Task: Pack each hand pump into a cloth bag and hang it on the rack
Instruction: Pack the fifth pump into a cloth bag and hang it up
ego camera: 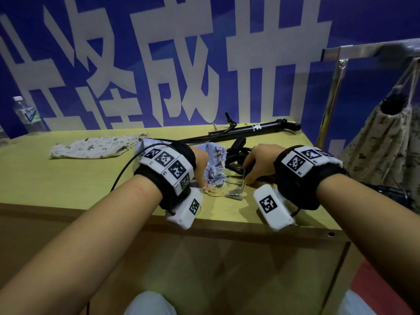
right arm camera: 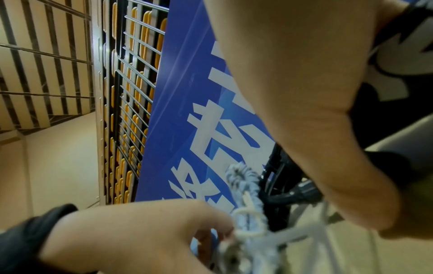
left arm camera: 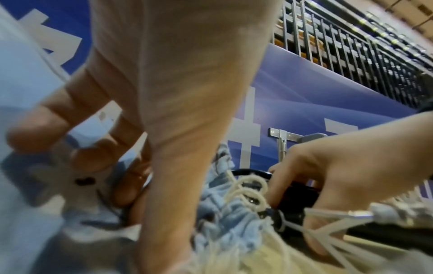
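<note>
While both hands (ego camera: 259, 162) grip pump (ego camera: 238, 153) and bag (ego camera: 213, 155), banner (ego camera: 181, 64) reads "成"

Yellow-green wooden table (ego camera: 68, 178), bearing a flat beige printed cloth bag (ego camera: 95, 147) at left, a blue floral cloth bag (ego camera: 213, 164) at centre, and a black hand pump (ego camera: 252, 130) along the rear edge. A second black hand pump (ego camera: 236, 153) lies just beside the blue bag's mouth, with clear plastic accessories (ego camera: 234, 192) near the front edge.

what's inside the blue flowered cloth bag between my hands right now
A black hand pump sticks out of the gathered mouth of the blue flowered bag. Fabric and both hands hide how far it goes in and anything else inside.
</note>
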`<action>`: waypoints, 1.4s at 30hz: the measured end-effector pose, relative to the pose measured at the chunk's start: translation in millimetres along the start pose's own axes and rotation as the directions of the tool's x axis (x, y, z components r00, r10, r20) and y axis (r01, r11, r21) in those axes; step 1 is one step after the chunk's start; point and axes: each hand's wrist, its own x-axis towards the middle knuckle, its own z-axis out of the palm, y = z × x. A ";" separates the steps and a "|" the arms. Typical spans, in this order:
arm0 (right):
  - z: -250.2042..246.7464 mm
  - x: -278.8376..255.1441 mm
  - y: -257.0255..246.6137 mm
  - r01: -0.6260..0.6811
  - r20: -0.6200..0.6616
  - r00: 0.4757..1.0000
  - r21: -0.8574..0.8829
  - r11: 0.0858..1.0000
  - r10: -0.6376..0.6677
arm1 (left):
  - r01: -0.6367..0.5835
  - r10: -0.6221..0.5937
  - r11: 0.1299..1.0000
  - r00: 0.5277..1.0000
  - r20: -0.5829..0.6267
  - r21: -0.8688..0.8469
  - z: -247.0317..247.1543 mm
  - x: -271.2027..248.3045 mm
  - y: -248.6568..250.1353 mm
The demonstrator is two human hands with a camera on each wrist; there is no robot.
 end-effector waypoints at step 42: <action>-50.0 -34.3 20.4 0.097 -0.797 0.603 0.021 0.995 -0.042 | -0.227 -0.093 0.865 0.804 -0.587 -0.448 -54.2 -34.9 -23.8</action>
